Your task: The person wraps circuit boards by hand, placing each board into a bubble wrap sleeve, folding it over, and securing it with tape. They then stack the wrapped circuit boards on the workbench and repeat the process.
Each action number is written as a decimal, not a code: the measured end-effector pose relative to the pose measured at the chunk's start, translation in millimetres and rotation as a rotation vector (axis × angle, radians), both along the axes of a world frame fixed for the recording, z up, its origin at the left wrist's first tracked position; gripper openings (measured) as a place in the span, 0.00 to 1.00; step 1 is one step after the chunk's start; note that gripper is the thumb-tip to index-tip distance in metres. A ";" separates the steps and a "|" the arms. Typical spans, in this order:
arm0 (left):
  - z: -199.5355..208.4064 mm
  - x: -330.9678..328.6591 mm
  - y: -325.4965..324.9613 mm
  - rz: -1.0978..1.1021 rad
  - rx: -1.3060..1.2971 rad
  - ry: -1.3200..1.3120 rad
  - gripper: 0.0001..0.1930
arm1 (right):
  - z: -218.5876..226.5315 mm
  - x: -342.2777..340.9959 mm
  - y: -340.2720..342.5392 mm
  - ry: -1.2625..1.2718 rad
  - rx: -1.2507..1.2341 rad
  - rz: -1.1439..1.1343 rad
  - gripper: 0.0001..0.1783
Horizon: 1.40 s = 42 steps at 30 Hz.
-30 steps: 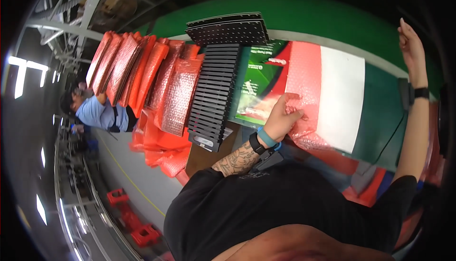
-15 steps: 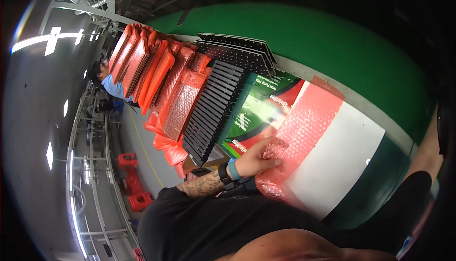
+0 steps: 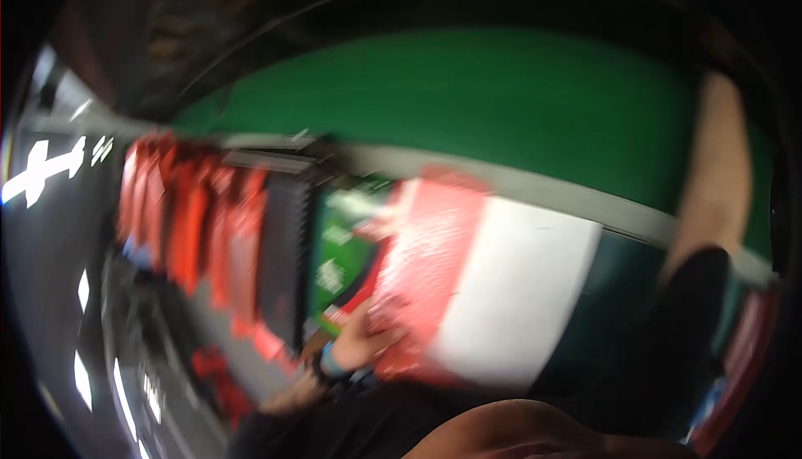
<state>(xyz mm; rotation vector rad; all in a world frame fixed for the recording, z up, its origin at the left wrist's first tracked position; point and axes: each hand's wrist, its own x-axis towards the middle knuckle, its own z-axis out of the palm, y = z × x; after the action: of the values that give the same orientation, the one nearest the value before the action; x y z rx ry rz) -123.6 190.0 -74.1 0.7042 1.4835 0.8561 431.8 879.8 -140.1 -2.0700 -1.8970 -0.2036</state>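
Observation:
A red translucent bubble-wrap bag (image 3: pixel 433 246) lies across the left part of a white flat sheet (image 3: pixel 528 284). Whether the sheet is inside the bag or under it, I cannot tell. My left hand (image 3: pixel 363 338) grips the bag's near left side, thumb on top and fingers behind the film, all smeared by motion. A green, red and white printed package (image 3: pixel 342 263) lies just left of the bag. My right forearm (image 3: pixel 720 158) stretches toward the far right, and its hand is lost in the dark rim.
Left of the package stands a black slatted rack (image 3: pixel 284 258). A row of red bubble-wrapped packs (image 3: pixel 192 217) stands beyond it. Dark green table surface (image 3: pixel 606 313) shows right of the white sheet. Past the table's pale edge (image 3: pixel 576 196) is green floor (image 3: pixel 468 91).
The whole view has swung right and blurred, shifting the table's things leftward. My left hand stays at the bubble-wrap bag. My right forearm has swung farther out, away from my body.

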 end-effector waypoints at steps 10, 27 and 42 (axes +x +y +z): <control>-15.5 -3.2 -3.1 0.081 0.058 0.010 0.25 | -41.5 20.2 -18.6 0.718 0.430 0.047 0.23; -26.6 -4.2 -21.4 0.057 0.200 -0.261 0.18 | 53.0 115.3 -21.1 0.169 0.329 0.136 0.25; -21.7 37.4 -95.9 -0.076 0.089 -0.963 0.15 | 136.0 -71.3 -681.5 1.210 0.103 0.813 0.30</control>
<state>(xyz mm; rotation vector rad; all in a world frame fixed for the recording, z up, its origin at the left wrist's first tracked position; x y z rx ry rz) -86.2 94.1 -95.8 0.3119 0.5545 1.0045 360.5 198.2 -4.2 -0.7701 -1.5899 0.8921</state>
